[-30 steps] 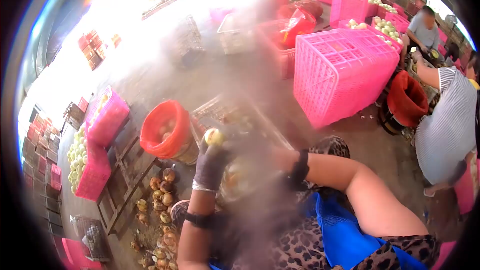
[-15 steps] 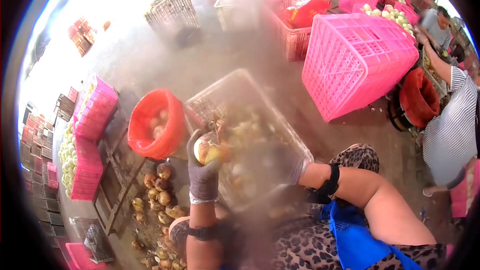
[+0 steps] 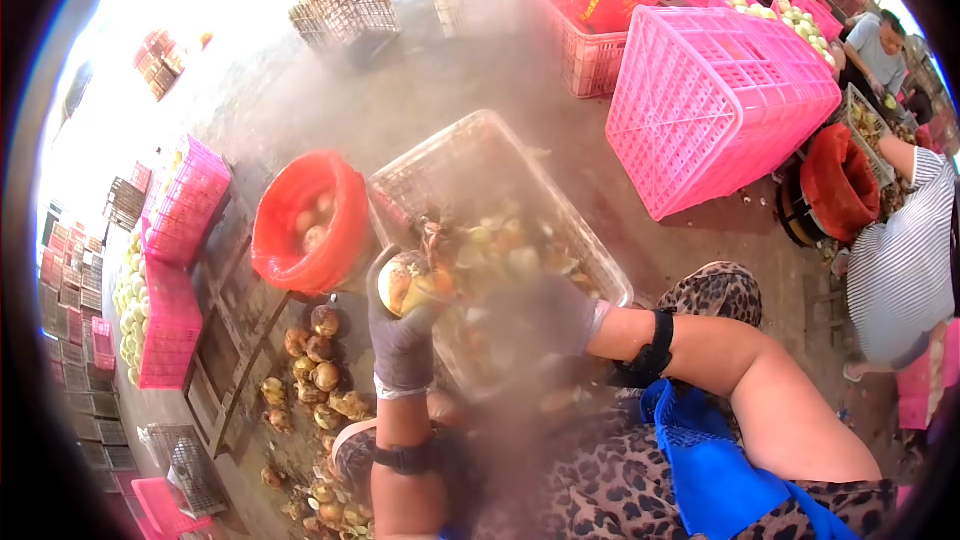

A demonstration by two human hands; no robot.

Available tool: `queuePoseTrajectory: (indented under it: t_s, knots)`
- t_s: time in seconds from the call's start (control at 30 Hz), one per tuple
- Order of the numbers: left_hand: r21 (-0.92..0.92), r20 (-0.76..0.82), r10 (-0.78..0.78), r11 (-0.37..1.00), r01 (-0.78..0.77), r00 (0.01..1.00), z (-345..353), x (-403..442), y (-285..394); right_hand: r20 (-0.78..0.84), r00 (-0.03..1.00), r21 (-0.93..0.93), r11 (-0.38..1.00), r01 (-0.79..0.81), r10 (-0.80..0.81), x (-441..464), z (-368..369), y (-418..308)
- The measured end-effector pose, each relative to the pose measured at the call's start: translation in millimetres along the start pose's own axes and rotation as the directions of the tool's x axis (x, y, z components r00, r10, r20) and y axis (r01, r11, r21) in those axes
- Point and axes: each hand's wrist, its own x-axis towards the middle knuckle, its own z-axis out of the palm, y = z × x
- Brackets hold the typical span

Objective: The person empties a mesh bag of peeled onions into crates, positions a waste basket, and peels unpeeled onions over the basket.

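Note:
My left hand [image 3: 402, 340], in a grey glove, grips a partly peeled onion [image 3: 403, 282] with brown skin hanging off its side. It is over the left edge of a pale crate [image 3: 540, 175] that holds onion skins and scraps [image 3: 510, 245]. My right hand [image 3: 555, 315], also gloved, is over the crate's near right part; a blurry smear covers its fingers and anything in them. Left of the crate a red-lined bucket [image 3: 345, 195] contains a few onions [image 3: 315, 237]. Unpeeled onions [image 3: 325, 376] lie on the floor beside my left forearm.
A big pink crate [image 3: 690, 110] stands front right, with a red crate [image 3: 590, 50] behind it. Two people, one in a striped top [image 3: 895, 270] and one in grey [image 3: 878, 50], are at the right. Pink crates [image 3: 170, 325] of peeled onions are at the left.
The view has shifted, bringing the crate of scraps into clearer sight. My left hand keeps hold of the onion, and my right hand has moved away from it to the right.

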Motion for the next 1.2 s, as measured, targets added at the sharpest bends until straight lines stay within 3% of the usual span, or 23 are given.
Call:
queuePoseTrajectory:
  t_s: [0.13, 0.23, 0.27, 0.4, 0.5, 0.57, 0.63, 0.7, 0.8, 0.9, 1.0, 1.07, 1.13, 1.17, 1.2]
  knots:
    - [0.04, -0.011, 0.068, 0.997, -0.067, 0.998, -5.4, 0.5, -8.6, -0.006, 1.0, -0.065, 0.998, -0.021, 0.02, -1.9, 5.5, 6.8]
    - [0.311, -0.054, 0.193, 0.936, -0.167, 0.98, -4.7, -1.3, -13.9, 0.008, 0.999, -0.245, 0.969, -0.03, 0.033, 1.0, 5.5, 8.8]
    - [0.312, -0.061, 0.209, 0.933, -0.18, 0.976, -2.9, -2.2, -15.3, 0.003, 0.999, -0.299, 0.953, -0.04, 0.043, 2.0, 6.4, 9.2]
    - [-0.098, 0.089, -0.147, 0.983, 0.155, 0.985, -14.9, -7.4, -17.5, 0.002, 0.997, -0.37, 0.926, -0.075, 0.081, 4.7, 4.7, 14.0]
    - [0.382, 0.016, 0.198, 0.905, -0.189, 0.98, -9.1, -8.8, -17.5, 0.005, 0.995, -0.386, 0.918, -0.087, 0.097, 6.1, -2.8, 14.2]
    - [0.066, 0.092, -0.044, 0.997, 0.038, 0.995, -13.9, -10.0, -18.9, 0.025, 0.993, -0.401, 0.911, -0.097, 0.117, 6.0, -0.3, 13.1]
    - [-0.236, 0.223, -0.236, 0.928, 0.287, 0.946, -20.8, -10.7, -23.3, 0.075, 0.989, -0.411, 0.908, -0.085, 0.127, 7.5, 2.7, 14.7]
    - [-0.244, 0.177, -0.255, 0.924, 0.293, 0.951, -21.3, -16.6, -30.4, 0.116, 0.984, -0.412, 0.908, -0.074, 0.132, 6.8, 4.0, 15.4]
    - [-0.232, 0.179, -0.254, 0.928, 0.291, 0.951, -24.9, -19.9, -35.9, 0.179, 0.974, -0.349, 0.935, -0.067, 0.136, 3.4, 9.6, 10.3]
    - [-0.071, 0.126, -0.191, 0.977, 0.201, 0.973, -25.4, -23.5, -36.9, 0.261, 0.954, -0.221, 0.971, -0.093, 0.15, -1.7, 23.0, 4.0]
    - [0.043, 0.171, -0.163, 0.986, 0.158, 0.972, -18.3, -21.1, -28.8, 0.34, 0.925, -0.067, 0.985, -0.158, 0.171, -5.6, 37.0, -1.4]
    - [0.126, 0.133, -0.199, 0.975, 0.182, 0.971, -53.6, -11.3, -56.9, 0.349, 0.914, 0.037, 0.971, -0.235, 0.208, -6.2, 29.4, -2.4]
    - [-0.004, 0.042, -0.249, 0.968, 0.25, 0.968, -45.7, -15.4, -61.6, 0.289, 0.918, 0.118, 0.942, -0.315, 0.271, -1.2, -0.1, -12.7]
    - [-0.073, -0.004, -0.274, 0.959, 0.273, 0.962, -41.9, -17.1, -64.3, 0.224, 0.908, 0.073, 0.923, -0.379, 0.355, 9.1, -33.3, -33.4]
    - [-0.153, -0.02, -0.305, 0.942, 0.299, 0.952, -25.9, -21.0, -57.7, 0.052, 0.968, 0.156, 0.955, -0.252, 0.247, 8.3, -22.2, -22.2]
